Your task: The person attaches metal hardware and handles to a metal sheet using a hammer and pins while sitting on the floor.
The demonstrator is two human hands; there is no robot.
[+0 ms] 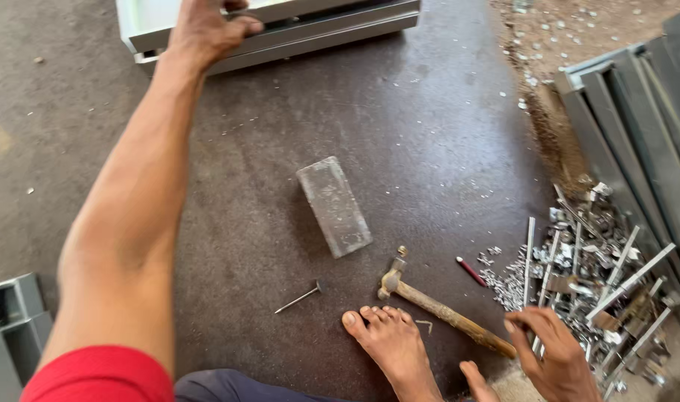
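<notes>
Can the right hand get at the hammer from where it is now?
Probably yes. The right hand sits beside the end of the hammer handle, with only bare floor between them. The left hand is far off, gripping the metal frame.

This is a metal fabrication workshop, with the work done on the ground. The dark concrete floor (pixel 444 134) is stained and littered with small shiny offcuts. Grey sheet-metal channels (pixel 637 119) lie stacked at the right, beside a heap of metal scraps and strips (pixel 600 275). A wooden-handled hammer (pixel 437 309), a long nail (pixel 299 298) and a heavy grey block (pixel 334 206) lie loose on the floor.
</notes>
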